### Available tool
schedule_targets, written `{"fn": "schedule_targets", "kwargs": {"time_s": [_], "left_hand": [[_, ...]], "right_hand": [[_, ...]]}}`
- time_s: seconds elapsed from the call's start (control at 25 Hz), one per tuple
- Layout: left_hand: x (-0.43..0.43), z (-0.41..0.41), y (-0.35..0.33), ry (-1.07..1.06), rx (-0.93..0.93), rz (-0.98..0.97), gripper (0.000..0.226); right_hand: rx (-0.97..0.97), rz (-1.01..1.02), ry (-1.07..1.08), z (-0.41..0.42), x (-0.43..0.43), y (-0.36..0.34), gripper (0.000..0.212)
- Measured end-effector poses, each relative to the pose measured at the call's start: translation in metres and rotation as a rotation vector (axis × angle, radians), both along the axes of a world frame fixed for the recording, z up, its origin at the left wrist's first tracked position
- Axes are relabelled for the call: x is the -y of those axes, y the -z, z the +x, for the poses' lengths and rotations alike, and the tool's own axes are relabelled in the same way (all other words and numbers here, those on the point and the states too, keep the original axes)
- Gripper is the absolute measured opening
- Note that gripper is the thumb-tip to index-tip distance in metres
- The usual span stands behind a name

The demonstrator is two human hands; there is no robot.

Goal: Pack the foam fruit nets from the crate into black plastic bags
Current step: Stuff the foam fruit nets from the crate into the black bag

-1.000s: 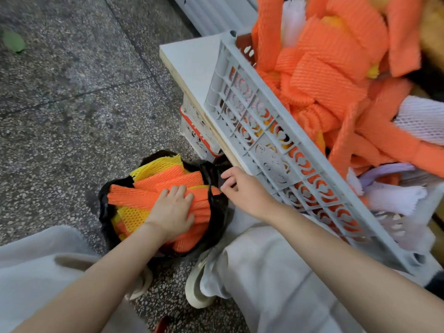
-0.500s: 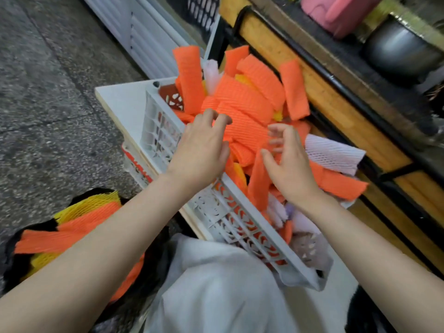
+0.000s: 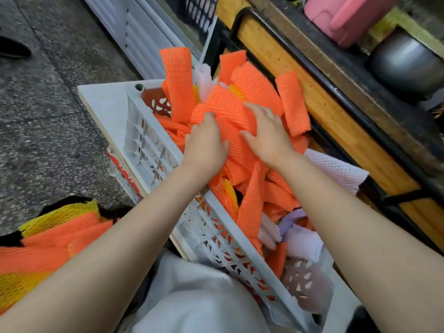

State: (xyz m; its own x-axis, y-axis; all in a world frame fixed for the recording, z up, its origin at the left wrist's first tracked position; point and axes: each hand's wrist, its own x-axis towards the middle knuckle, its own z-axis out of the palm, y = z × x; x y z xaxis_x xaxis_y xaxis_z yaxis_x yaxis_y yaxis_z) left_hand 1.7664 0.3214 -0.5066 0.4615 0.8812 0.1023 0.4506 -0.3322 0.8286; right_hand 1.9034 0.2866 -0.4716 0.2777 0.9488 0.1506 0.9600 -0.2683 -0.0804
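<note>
A white plastic crate holds a heap of orange foam nets, with some white, yellow and pale purple ones mixed in. My left hand is in the heap near the crate's left wall, its fingers curled into orange nets. My right hand lies just to its right, with an orange net held between thumb and fingers. A bunch of nets is pressed between the two hands. The black plastic bag stands on the floor at lower left, stuffed with orange and yellow nets.
The crate sits on a white board over another box. A wooden bench with a black frame runs along the right, carrying a pink container and a metal pot. Speckled floor lies to the left.
One second ago my left hand pressed nets down in the bag and my right held its rim. Both hands have moved up into the crate and closed together on orange nets.
</note>
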Motion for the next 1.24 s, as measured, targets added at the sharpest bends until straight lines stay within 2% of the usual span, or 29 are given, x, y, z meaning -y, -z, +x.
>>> {"fn": "schedule_targets", "kwargs": {"time_s": [0.12, 0.36, 0.6, 0.76, 0.96, 1.04, 1.12, 1.24], "left_hand": [[0.015, -0.002, -0.015, -0.011, 0.245, -0.129, 0.047], [0.068, 0.000, -0.033, -0.020, 0.511, -0.369, 0.034], [0.120, -0.009, -0.027, -0.046, 0.608, -0.639, 0.022], [0.133, -0.018, -0.024, -0.176, 0.652, -0.693, 0.016], [0.150, -0.040, -0.023, -0.086, 0.721, -0.863, 0.041], [0.159, -0.050, -0.018, -0.026, 0.765, -0.875, 0.034], [0.162, -0.061, -0.015, -0.028, 0.780, -0.826, 0.010], [0.155, -0.081, -0.007, -0.091, 0.744, -0.739, 0.014]], "right_hand": [[-0.001, 0.048, 0.026, -0.002, 0.010, -0.002, 0.048], [-0.052, 0.230, 0.079, -0.010, 0.082, -0.018, 0.038], [-0.030, 0.212, 0.169, -0.041, 0.169, -0.030, 0.040], [-0.130, 0.215, 0.143, -0.077, 0.199, -0.020, 0.037], [-0.191, 0.185, 0.122, -0.108, 0.209, 0.001, 0.058], [-0.263, 0.180, 0.095, -0.120, 0.212, 0.009, 0.061], [-0.304, 0.196, 0.043, -0.128, 0.213, 0.012, 0.053], [-0.353, 0.236, -0.014, -0.131, 0.205, 0.008, 0.035]]}}
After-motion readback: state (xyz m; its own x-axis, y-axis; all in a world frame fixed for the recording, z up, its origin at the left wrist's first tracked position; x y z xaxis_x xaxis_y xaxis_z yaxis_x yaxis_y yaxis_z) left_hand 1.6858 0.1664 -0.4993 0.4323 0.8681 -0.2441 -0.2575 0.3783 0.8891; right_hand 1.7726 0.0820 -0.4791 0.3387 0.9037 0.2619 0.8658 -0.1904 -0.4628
